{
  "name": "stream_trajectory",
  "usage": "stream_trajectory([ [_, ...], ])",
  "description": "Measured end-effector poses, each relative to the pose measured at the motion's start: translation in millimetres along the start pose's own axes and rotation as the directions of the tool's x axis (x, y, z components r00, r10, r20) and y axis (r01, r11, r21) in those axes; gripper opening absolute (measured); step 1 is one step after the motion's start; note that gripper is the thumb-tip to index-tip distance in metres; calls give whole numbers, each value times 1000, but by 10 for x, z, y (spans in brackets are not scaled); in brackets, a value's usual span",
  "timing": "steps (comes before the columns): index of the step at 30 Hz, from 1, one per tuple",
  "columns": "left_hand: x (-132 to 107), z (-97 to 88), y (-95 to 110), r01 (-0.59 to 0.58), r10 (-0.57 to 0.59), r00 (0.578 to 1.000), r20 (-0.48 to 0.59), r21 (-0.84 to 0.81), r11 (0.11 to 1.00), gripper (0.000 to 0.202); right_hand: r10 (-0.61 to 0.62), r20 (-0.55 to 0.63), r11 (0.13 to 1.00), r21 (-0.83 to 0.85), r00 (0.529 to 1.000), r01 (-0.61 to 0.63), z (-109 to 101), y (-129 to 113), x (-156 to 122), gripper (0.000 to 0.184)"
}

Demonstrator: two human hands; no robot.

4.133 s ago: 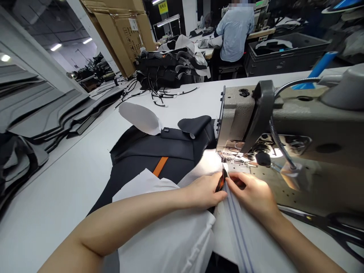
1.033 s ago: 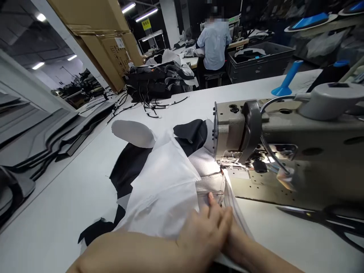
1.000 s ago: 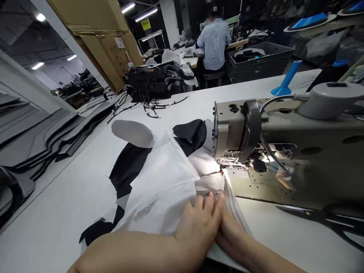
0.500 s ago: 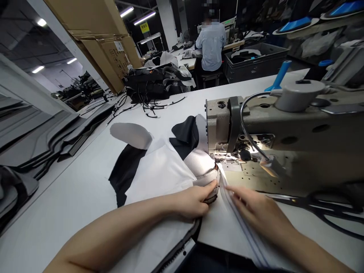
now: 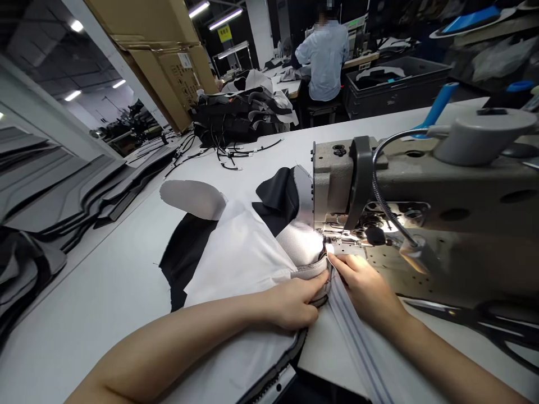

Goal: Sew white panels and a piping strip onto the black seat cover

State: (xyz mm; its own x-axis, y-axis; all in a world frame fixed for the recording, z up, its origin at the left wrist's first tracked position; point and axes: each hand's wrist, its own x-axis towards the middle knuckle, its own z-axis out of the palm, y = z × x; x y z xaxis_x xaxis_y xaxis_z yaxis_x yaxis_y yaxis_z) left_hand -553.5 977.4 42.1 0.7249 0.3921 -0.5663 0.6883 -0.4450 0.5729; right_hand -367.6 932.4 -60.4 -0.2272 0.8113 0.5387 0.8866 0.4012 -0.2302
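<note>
My left hand (image 5: 295, 303) grips the edge of a sewn fabric piece (image 5: 240, 252) made of white, grey and black panels, thumb and forefinger pressed at its curved seam. A long translucent white strip with darker lines (image 5: 356, 342) runs from the needle area down toward me. At its upper end my right hand (image 5: 366, 280) is closed, fingertips pinching the strip close to the presser foot. The lit head of the sewing machine (image 5: 332, 185) stands just beyond both hands, with the fabric edge at its needle. My fingers partly hide the seam.
Black-handled scissors (image 5: 471, 320) lie right of my right forearm. Stacked dark and grey fabric pieces (image 5: 244, 115) with thin cables sit at the back. More layered panels (image 5: 84, 191) lie left. A person in a light blue shirt (image 5: 324, 62) sits beyond, beside a grey crate (image 5: 391, 90).
My right hand has moved up along the strip toward the needle, and its fingertips now pinch the strip there. My left hand stays on the fabric edge. The view has shifted slightly.
</note>
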Motion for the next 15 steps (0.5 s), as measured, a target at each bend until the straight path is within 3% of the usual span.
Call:
stream_trajectory([
  [7,173,-83,-17,-27,29,995,-91,27,999,85,-65,-26,996,-58,998,63,61,132,102,35],
  [11,276,-114,74,60,-45,994,-99,155,986,84,10,-16,999,35,1000,-9,66,206,128,33],
  [15,234,38,271,191,-148,977,-154,327,925,85,101,43,993,51,994,-103,98,279,99,33],
])
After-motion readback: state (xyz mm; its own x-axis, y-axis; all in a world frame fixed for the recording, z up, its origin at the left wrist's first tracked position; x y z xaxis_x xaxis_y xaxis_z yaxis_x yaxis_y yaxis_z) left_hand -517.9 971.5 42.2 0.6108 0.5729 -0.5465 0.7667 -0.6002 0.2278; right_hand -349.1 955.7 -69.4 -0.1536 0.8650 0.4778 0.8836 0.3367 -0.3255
